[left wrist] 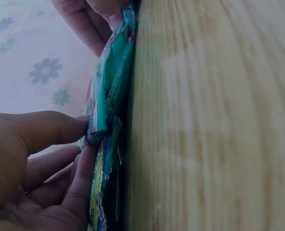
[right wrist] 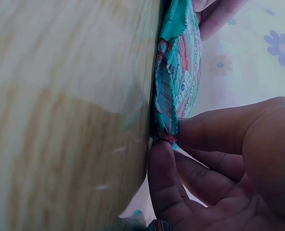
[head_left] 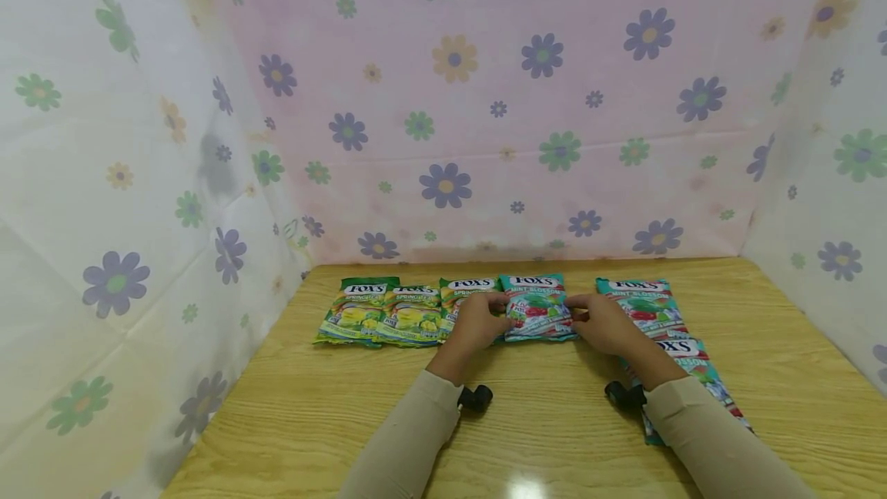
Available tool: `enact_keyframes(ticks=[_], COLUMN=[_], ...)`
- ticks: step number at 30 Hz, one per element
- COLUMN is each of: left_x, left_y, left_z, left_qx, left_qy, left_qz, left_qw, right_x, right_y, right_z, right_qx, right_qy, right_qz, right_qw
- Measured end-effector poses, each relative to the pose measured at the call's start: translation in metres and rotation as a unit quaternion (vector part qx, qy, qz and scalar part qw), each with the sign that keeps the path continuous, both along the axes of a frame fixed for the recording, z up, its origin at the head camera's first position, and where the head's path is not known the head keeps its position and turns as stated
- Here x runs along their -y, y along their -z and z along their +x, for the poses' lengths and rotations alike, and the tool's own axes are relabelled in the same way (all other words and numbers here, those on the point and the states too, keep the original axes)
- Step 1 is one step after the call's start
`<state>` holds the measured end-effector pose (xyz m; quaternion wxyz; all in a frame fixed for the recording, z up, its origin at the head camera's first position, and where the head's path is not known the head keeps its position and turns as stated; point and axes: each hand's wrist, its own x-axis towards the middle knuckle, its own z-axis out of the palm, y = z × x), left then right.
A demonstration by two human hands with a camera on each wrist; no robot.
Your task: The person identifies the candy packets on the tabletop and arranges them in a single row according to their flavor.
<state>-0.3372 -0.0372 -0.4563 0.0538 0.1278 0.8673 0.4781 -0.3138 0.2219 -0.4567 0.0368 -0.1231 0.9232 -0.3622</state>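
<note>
Both hands are at one teal Fox's Mint Blossom candy bag [head_left: 536, 306] on the table. My left hand [head_left: 476, 324] pinches its left edge between thumb and fingers, as the left wrist view shows. On the opposite side my right hand [head_left: 601, 323] pinches the bag's right corner, thumb on top and fingers beneath in the right wrist view. Just left of the held bag, a green-yellow Fox's Spring Tea bag [head_left: 452, 295] is partly hidden behind the left hand. In the left wrist view, the teal bag [left wrist: 100, 103] overlaps the edge of a yellow-green bag [left wrist: 100, 180].
Two more Spring Tea bags [head_left: 356, 313] [head_left: 410, 316] lie in the row's left part. Right of the hands lies another Mint Blossom bag [head_left: 644, 305], with one more [head_left: 700, 364] partly under the right forearm. Flowered cloth [head_left: 485, 137] encloses the wooden table [head_left: 540, 422] at back and sides.
</note>
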Motion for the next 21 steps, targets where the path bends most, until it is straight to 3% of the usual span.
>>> enact_keyframes(ticks=[7,21], left_x=[-0.0001,-0.0026], left_y=[-0.0003,0.001], left_z=[-0.0001,0.0], left_qx=[0.0,-0.02], left_qy=[-0.012,0.005], left_qz=[-0.022,-0.03], left_qw=[0.9997,0.9993], right_x=[0.0023,0.0], right_y=[0.0009,-0.0025], right_z=[-0.0001,0.0018], right_qx=[0.001,0.002], right_qy=[-0.005,0.001], right_qz=[-0.003,0.0], right_qw=[1.0,1.0])
